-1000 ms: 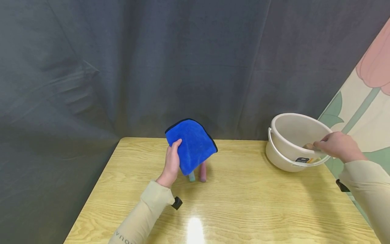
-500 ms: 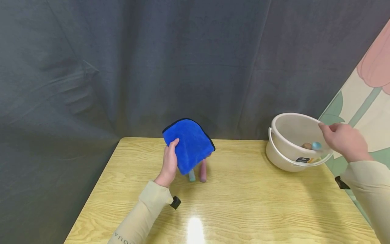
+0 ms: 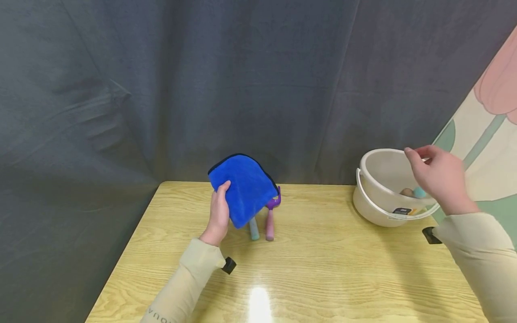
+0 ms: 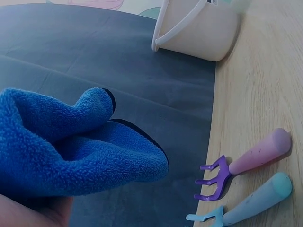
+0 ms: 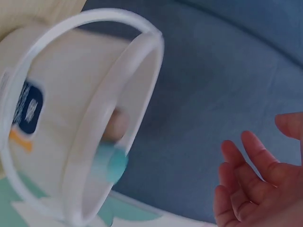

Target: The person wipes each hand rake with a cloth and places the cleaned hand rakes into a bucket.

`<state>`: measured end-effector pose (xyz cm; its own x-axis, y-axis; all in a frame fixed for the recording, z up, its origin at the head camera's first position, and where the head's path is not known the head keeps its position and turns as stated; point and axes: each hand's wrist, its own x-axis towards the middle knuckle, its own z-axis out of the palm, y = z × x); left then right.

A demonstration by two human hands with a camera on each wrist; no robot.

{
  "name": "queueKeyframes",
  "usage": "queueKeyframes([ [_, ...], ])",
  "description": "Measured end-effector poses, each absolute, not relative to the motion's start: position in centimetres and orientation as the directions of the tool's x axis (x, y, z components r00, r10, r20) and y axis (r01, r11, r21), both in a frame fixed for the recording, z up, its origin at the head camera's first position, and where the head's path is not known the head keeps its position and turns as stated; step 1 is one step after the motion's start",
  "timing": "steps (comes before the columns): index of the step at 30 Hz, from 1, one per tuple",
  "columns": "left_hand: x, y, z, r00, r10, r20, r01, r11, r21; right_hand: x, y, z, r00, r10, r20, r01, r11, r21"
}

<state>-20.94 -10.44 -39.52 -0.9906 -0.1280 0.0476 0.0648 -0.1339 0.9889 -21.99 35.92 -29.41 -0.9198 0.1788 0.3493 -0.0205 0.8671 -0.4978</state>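
Note:
My left hand (image 3: pixel 218 217) grips a folded blue cloth (image 3: pixel 245 190) with a black edge, thumb on top, held above the table. Below the cloth lie two small hand tools: a garden fork (image 3: pixel 270 223) with purple tines and a pink handle, and a light blue tool (image 4: pixel 258 201) with prongs, its head partly hidden in the head view. My right hand (image 3: pixel 442 181) hovers over the right rim of a white bucket (image 3: pixel 370 208), fingers apart and holding nothing in the right wrist view. Inside the bucket show a brown rounded end (image 5: pixel 116 125) and a teal rounded end (image 5: pixel 113 163).
The wooden table (image 3: pixel 339 273) ends at a dark grey curtain (image 3: pixel 258 89) behind. A wall with a flower pattern (image 3: pixel 490 166) stands right of the bucket. The bucket's white carry handle (image 5: pixel 94 16) hangs down over its front.
My right hand has let go of the teal-ended thing in the bucket and risen up and left. My left hand has shifted slightly left with the cloth, uncovering part of the purple fork.

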Motion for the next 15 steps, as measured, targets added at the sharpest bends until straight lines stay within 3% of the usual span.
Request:
queueKeyframes([
  [15, -21.1, -11.1, -39.5, -0.987, -0.153, 0.038, 0.060, -0.142, 0.988, -21.6, 27.7, -30.4, -0.907, 0.080, 0.414, -0.197, 0.787, -0.585],
])
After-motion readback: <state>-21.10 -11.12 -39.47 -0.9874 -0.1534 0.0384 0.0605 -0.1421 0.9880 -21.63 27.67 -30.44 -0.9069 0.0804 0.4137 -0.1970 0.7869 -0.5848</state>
